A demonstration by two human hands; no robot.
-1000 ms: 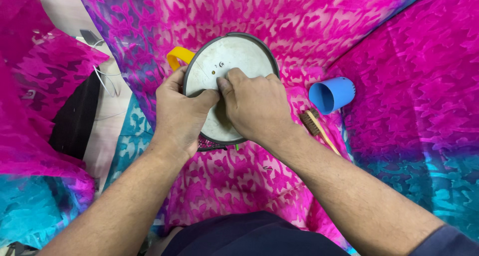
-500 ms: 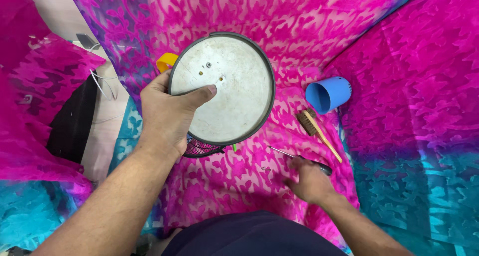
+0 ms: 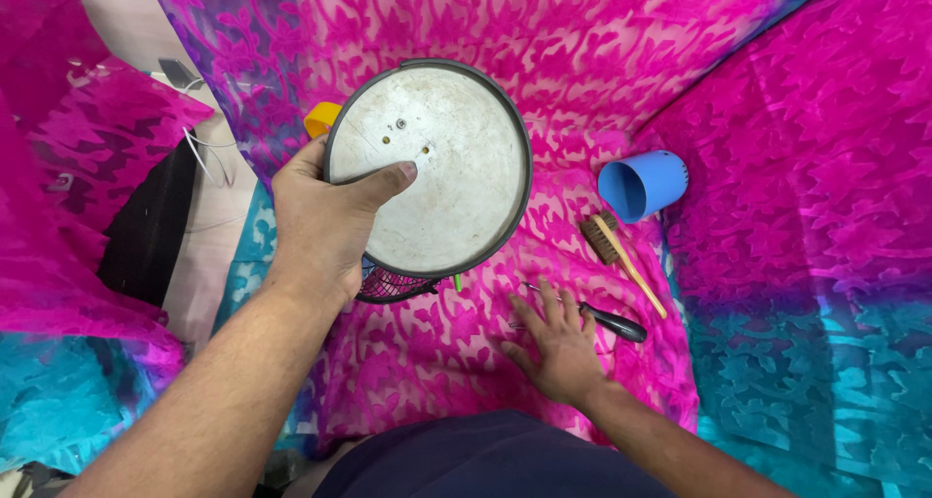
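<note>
My left hand (image 3: 325,221) grips the left edge of a round white disc with a dark grey rim (image 3: 437,168), held tilted above the pink patterned cloth (image 3: 437,352). A black wire mesh part (image 3: 393,286) shows under the disc's lower edge. My right hand (image 3: 553,338) lies flat on the cloth with fingers spread, holding nothing. Its fingertips are beside a screwdriver with a black handle (image 3: 607,318), which lies on the cloth just to the right.
A blue cup (image 3: 643,184) lies on its side at the right. A small wooden brush (image 3: 616,249) rests below it. A yellow object (image 3: 320,119) peeks out behind the disc. White wires (image 3: 199,153) and a black cloth (image 3: 146,231) are at left.
My right hand left the disc's centre, dropped to the cloth and now rests with fingers spread next to the screwdriver. The left hand keeps holding the disc, raised slightly.
</note>
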